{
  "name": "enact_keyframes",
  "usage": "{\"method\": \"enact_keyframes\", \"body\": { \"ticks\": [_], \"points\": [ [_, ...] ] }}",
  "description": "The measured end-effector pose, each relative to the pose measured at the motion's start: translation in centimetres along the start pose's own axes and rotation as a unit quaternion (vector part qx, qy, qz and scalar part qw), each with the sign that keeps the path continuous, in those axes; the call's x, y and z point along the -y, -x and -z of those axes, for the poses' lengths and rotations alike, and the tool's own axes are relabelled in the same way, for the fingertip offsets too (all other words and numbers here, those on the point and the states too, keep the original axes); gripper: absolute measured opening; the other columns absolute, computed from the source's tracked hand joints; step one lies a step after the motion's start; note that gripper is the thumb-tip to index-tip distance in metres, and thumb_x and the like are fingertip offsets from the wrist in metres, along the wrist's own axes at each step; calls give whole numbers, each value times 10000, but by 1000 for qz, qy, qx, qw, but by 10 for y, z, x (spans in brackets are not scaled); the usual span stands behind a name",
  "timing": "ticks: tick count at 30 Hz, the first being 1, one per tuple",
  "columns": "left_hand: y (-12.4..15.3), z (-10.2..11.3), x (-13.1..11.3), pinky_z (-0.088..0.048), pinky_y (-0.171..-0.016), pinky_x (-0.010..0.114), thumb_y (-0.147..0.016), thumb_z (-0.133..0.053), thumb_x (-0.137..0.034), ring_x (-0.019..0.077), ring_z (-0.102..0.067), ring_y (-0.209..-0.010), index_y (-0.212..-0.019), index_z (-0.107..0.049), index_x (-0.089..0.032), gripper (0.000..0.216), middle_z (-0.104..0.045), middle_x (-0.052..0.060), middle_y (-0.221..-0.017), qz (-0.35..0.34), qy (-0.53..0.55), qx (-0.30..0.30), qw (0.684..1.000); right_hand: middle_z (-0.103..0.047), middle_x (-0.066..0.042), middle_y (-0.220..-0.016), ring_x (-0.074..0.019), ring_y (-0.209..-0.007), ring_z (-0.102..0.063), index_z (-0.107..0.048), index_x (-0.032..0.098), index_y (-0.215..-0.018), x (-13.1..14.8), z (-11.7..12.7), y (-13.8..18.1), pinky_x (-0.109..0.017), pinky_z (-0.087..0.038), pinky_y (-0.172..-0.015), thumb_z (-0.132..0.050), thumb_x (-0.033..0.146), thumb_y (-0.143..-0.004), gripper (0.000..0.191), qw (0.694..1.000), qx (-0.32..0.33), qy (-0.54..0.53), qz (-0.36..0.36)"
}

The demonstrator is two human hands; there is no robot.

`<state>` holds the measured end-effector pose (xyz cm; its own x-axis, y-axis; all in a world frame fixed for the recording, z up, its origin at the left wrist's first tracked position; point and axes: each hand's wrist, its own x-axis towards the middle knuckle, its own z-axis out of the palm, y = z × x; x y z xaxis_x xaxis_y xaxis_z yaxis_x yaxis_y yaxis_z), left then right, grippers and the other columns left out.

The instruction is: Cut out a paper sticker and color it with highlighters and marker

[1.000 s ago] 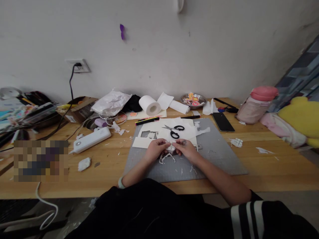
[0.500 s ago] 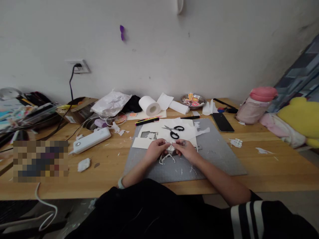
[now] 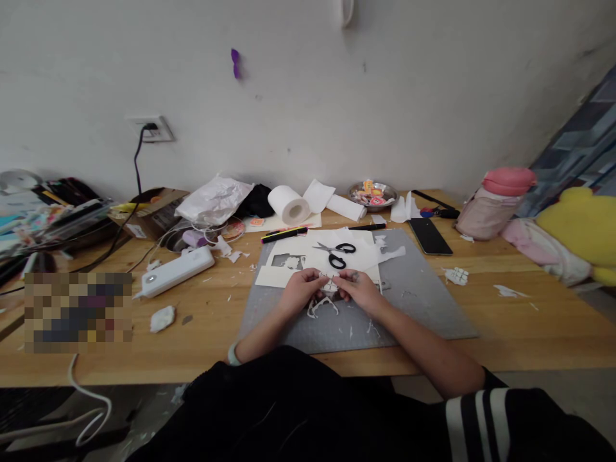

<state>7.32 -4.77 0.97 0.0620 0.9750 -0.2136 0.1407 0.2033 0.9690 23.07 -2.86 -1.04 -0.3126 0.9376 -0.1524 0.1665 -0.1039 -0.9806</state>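
Between my two hands is a small white paper piece [image 3: 330,284] marked with black lines. My left hand [image 3: 304,286] pinches its left side, and my right hand [image 3: 357,287] pinches the right side. Both hands are closed, with the fingertips close together over a grey cutting mat [image 3: 423,314]. Thin paper scraps [image 3: 323,308] lie just below the fingers. Black-handled scissors [image 3: 337,254] rest slightly open on white paper sheets [image 3: 289,247] beyond my hands. A cut-out opening shows in the paper at the left.
Behind the mat stand a toilet paper roll [image 3: 289,205] and a metal bowl [image 3: 373,194] of colourful pieces. Markers [image 3: 285,235] lie at the mat's far edge. A phone [image 3: 430,237] and another lined white piece [image 3: 456,276] are at right; a white power bank-like device [image 3: 178,271] is at left.
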Motion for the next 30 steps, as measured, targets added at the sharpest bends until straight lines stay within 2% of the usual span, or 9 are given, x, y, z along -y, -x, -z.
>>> {"method": "enact_keyframes", "body": {
  "ticks": [18, 30],
  "points": [
    [-4, -1, 5, -262, -388, 183, -600, -637, -497, 77, -410, -345, -662, -508, -180, 348, -486, -60, -389, -19, 25, -8, 999, -464, 91, -517, -48, -401, -428, -561, 129, -785, -7, 0, -3, -180, -381, -422, -550, 279, -897, 187, 1000, 2, 20, 9],
    [-2, -1, 1, -252, -389, 185, -592, -657, -504, 73, -396, -349, -652, -507, -180, 362, -479, -64, -399, -20, 33, -16, 999, -454, 96, -495, -51, -392, -421, -552, 135, -763, -6, -1, -3, -185, -375, -426, -556, 292, -890, 202, 1000, -1, 11, 9]
  ]
}}
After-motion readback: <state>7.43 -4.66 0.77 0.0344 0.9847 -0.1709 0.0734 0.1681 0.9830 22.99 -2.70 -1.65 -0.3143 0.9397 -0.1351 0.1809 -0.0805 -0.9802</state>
